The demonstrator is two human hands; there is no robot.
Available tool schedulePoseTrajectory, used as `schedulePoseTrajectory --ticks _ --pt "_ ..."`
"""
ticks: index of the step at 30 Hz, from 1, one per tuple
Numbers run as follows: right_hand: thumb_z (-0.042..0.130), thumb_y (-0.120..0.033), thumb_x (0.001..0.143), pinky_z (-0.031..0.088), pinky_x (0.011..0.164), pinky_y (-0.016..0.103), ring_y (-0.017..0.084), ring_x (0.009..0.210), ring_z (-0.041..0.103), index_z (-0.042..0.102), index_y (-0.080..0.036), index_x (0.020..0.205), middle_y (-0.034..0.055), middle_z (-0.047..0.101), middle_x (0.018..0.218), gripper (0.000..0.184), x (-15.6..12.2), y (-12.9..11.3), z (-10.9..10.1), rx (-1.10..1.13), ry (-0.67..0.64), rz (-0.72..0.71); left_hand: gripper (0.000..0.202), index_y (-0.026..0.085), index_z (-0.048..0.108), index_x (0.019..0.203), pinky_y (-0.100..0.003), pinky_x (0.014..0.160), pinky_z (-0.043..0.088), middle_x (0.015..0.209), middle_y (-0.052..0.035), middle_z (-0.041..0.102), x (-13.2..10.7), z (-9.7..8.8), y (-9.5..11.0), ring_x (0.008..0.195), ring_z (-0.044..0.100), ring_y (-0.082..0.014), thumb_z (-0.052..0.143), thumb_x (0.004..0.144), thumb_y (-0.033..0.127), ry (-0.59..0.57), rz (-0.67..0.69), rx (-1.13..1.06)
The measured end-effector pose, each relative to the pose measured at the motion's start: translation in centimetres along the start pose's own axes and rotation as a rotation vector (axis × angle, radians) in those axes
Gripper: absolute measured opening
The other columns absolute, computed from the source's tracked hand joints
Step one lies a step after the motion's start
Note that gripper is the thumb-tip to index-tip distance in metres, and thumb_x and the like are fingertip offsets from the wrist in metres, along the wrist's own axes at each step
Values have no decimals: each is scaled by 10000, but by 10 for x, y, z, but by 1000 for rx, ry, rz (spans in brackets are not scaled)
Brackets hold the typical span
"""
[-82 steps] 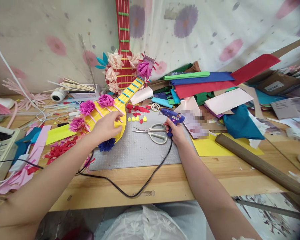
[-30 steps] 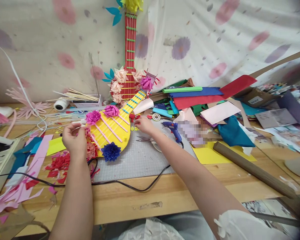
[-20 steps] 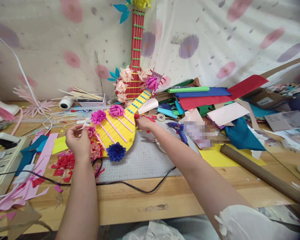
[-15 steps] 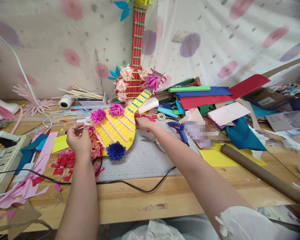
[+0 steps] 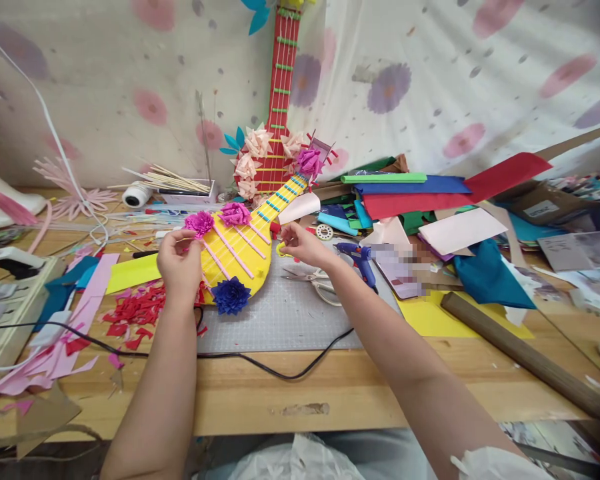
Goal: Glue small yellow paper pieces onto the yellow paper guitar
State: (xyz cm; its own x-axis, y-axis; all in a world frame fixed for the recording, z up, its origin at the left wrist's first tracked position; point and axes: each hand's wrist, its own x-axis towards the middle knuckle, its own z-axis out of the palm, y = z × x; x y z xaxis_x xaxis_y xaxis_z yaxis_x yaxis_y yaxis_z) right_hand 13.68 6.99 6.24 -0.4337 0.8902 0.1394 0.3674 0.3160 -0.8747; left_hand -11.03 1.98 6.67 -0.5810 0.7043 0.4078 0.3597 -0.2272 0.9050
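A yellow paper guitar with pink strips, magenta flowers and a blue flower lies on a grey cutting mat. My left hand grips the guitar's left edge, fingers closed over it. To the right of the guitar body, my right hand pinches a small yellow paper piece just above the mat. A blue glue gun and white-handled scissors lie to the right of that hand.
A red paper guitar leans on the flowered cloth behind. Coloured paper sheets pile up at the right, with a brown roll in front. Red scraps, a black cord and sticks lie left.
My right hand has lifted a small yellow piece from beside the guitar and drawn back slightly. Earlier it let go of the glue gun. My left hand has moved onto the guitar's left edge.
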Motion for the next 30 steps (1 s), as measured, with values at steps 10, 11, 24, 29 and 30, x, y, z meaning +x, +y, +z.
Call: schedulePoseTrajectory --ticks 10,11,24,29,30 --pt "585 -149 702 451 589 229 78 661 560 384 -205 970 4 502 940 339 -4 -27 23 -77 -117 -150 341 160 558 978 -258 523 499 917 -67 638 -20 27 55 696 630 -162 655 653 198 -894 -305 78" --pt "580 -153 711 453 589 229 77 660 561 385 -205 978 9 504 954 334 -3 -27 26 -93 -125 -169 346 158 556 978 -264 540 504 910 -64 633 -19 29 55 702 627 -159 654 647 185 -919 -299 75" --pt "678 -179 601 473 559 239 78 628 562 359 -214 918 -22 476 889 452 15 -18 38 230 53 -25 352 163 555 930 -292 687 495 786 -2 588 -6 43 21 702 589 -123 636 589 130 -735 -165 -40" --pt "673 -187 601 467 551 231 74 612 558 356 -219 915 -38 482 845 447 18 -12 42 200 70 -22 345 173 547 920 -278 652 491 772 5 593 -7 42 14 654 585 -117 629 589 119 -719 -185 43" --pt "664 -178 606 464 551 227 71 608 556 357 -219 917 -41 480 838 439 19 -12 43 180 67 -31 348 176 545 924 -273 641 489 773 5 596 -7 43 13 650 585 -116 627 591 117 -719 -183 55"
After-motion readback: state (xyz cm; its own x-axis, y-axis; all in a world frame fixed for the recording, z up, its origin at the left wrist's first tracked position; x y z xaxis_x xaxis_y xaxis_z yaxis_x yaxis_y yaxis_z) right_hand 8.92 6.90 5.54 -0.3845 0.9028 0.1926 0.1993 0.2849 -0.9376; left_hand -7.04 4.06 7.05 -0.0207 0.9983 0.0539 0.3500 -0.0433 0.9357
